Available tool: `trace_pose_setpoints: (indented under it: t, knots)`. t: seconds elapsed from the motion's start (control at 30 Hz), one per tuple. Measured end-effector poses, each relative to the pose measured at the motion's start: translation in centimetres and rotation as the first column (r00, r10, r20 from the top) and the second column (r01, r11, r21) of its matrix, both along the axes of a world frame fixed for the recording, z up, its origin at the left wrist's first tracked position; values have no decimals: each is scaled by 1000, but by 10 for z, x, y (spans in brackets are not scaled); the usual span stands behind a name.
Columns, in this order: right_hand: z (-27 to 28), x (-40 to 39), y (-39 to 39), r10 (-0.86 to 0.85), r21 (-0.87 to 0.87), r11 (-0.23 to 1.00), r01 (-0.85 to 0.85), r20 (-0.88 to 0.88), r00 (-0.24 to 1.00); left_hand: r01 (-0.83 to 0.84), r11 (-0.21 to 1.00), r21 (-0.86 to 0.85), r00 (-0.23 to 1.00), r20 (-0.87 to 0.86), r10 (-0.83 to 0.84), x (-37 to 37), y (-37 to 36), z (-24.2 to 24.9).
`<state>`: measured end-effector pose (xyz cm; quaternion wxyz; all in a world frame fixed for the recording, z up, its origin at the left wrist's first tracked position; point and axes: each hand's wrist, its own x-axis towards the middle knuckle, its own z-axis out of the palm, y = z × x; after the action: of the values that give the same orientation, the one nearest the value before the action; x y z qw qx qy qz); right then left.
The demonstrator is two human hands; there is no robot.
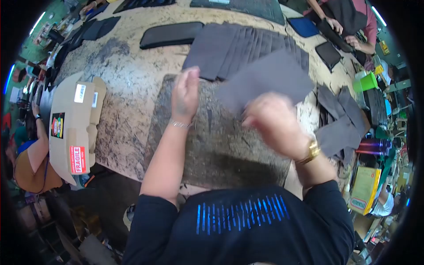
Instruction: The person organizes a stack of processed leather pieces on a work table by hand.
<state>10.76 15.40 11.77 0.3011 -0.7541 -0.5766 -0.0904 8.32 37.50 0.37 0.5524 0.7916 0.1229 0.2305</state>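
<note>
My right hand (278,121), blurred by motion, grips the near edge of a dark grey, roughly rectangular sheet (269,79) that looks like leather or fabric. The raised sheet overlaps a fanned-out row of similar grey pieces (216,48) at the middle of the table. To the left, my left hand (185,92) is held up with its fingers stretched out and nothing in it, just short of the row's left end. Below both hands lies a dark, worn board (221,145).
A cardboard carton (66,119) with a FRAGILE label stands at the left edge. Loose grey pieces (340,119) are heaped on the right, near a purple tumbler (375,146). A black padded case (170,34) lies behind. Co-workers' hands (342,33) handle dark material at the upper right.
</note>
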Motion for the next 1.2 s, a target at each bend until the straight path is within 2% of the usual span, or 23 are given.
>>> trace_pose_setpoints:
  t: [0.03, 0.07, 0.1, 0.13, 0.17, 0.23, 0.27, 0.3, 0.33, 0.37, 0.43, 0.5, 0.57, 0.6, 0.63, 0.67, 0.7, 0.77, 0.87, 0.9, 0.97, 1.07, 1.2]
  knots:
    - [-30, -23, 0, 87, -12, 996, -90, -151, 985, 4, 1000, -5, 1000, -23, -4, -25, -8, 3]
    - [-52, -47, -5, 123, -128, 979, -157, -235, 964, 73, 887, -456, 938, -272, -217, -51, -16, 11]
    - [-70, -67, -8, 134, -131, 976, -176, -280, 950, -19, 592, -806, 789, -376, -486, -69, -21, 15]
    - [-80, -75, -13, 120, -66, 986, -151, -341, 933, -34, 591, -806, 778, -393, -490, -82, -25, 13]
    - [-86, -78, -20, 109, -5, 993, -121, -391, 914, 4, 676, -737, 789, -413, -455, -92, -31, 10]
    - [-94, -62, -37, -167, 82, 976, 202, -315, 934, 52, 749, -660, 799, -423, -428, -103, -41, 6]
    - [-103, -49, -46, -366, 104, 909, 404, -262, 893, 187, 902, -389, 822, -441, -361, -105, -46, 4]
    - [-111, -33, -52, -571, 36, 807, 590, -209, 794, 288, 955, -67, 856, -429, -288, -105, -50, 4]
    - [-114, -22, -57, -715, -91, 697, 712, -171, 678, 285, 958, 7, 861, -442, -253, -107, -57, 9]
    - [-128, -10, -63, -765, -90, 644, 760, -102, 636, 277, 961, 12, 867, -434, -244, -109, -64, 1]
    - [-123, -4, -61, -788, -405, 609, 682, -212, 578, 198, 881, 430, 980, -77, -183, -117, -67, -20]
    - [-128, -3, -59, -776, -454, 629, 631, -315, 546, 161, 860, 483, 986, -112, -122, -127, -81, 4]
    - [-128, -2, -60, -747, -424, 655, 626, -233, 623, 186, 859, 478, 979, -18, -202, -138, -84, -5]
    - [-133, 2, -61, -631, -207, 776, 596, -291, 720, 155, 856, 493, 958, 137, -253, -142, -82, -6]
    - [-132, 3, -55, -503, 19, 844, 536, -319, 803, 127, 862, 490, 966, 136, -220, -150, -81, 0]
    - [-127, 7, -47, -370, 118, 875, 470, -463, 805, 73, 889, 451, 972, 169, -166, -161, -81, 7]
    - [-104, 5, -31, -258, 31, 919, 393, -705, 661, 27, 912, 409, 973, 197, -117, -170, -79, 15]
    - [-91, 15, 4, -165, 40, 965, 258, -672, 722, -151, 856, 494, 983, 167, 76, -187, -59, 27]
    - [-88, 15, 83, -143, 37, 978, 203, -590, 795, -315, 836, 448, 931, -23, 363, -199, -18, 28]
    - [-103, 18, 106, -117, 79, 976, 203, -595, 795, -340, 873, 350, 917, -82, 390, -198, -4, 23]
    - [-116, 19, 136, -228, -14, 967, 253, -481, 846, -361, 860, 360, 886, -156, 437, -195, 20, 2]
    - [-122, 23, 152, -341, -171, 940, 295, -477, 810, -310, 888, 338, 884, -242, 401, -197, 30, -1]
    - [-131, 23, 156, -314, -133, 949, 285, -432, 845, -414, 892, 182, 834, -316, 452, -200, 31, -8]
